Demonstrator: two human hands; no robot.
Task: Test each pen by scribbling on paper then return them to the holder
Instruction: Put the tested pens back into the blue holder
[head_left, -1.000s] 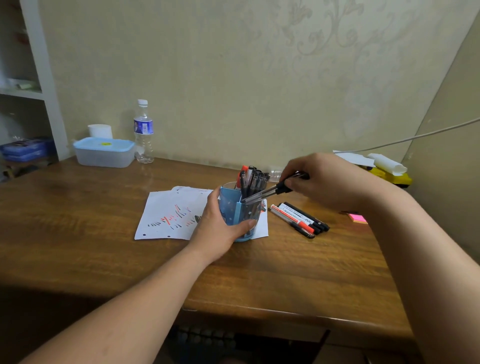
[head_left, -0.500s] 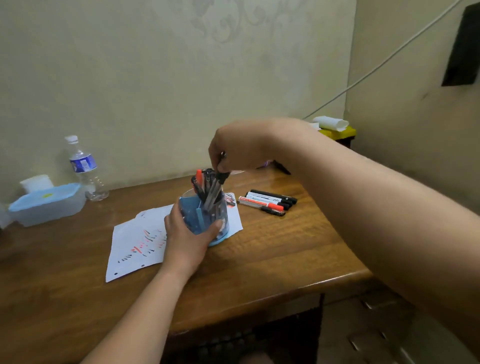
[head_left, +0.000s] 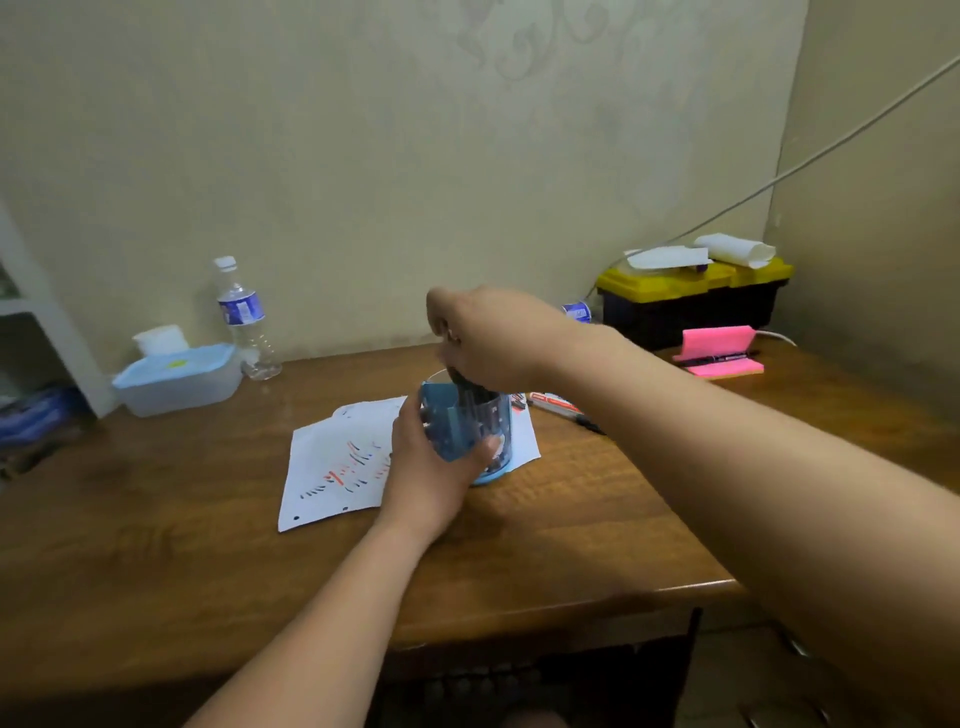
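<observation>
Centre frame: the left hand (head_left: 431, 467) curls its fingers round the one blue holder (head_left: 452, 431), which stands on a scribbled sheet (head_left: 332, 467) on the counter (head_left: 156, 519). The right hand (head_left: 493, 338) curls down over the upright dark pens (head_left: 480, 413) inside. Whether it pinches one, and how many pens there are, I cannot tell.

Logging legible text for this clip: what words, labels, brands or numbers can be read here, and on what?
None can be read.
Water bottle label: blue, too blurred.
Red-and-white marker on the desk: print too blurred.
Black marker on the pink sticky notes: print too small.
Paper: scribbles only, no words.
</observation>
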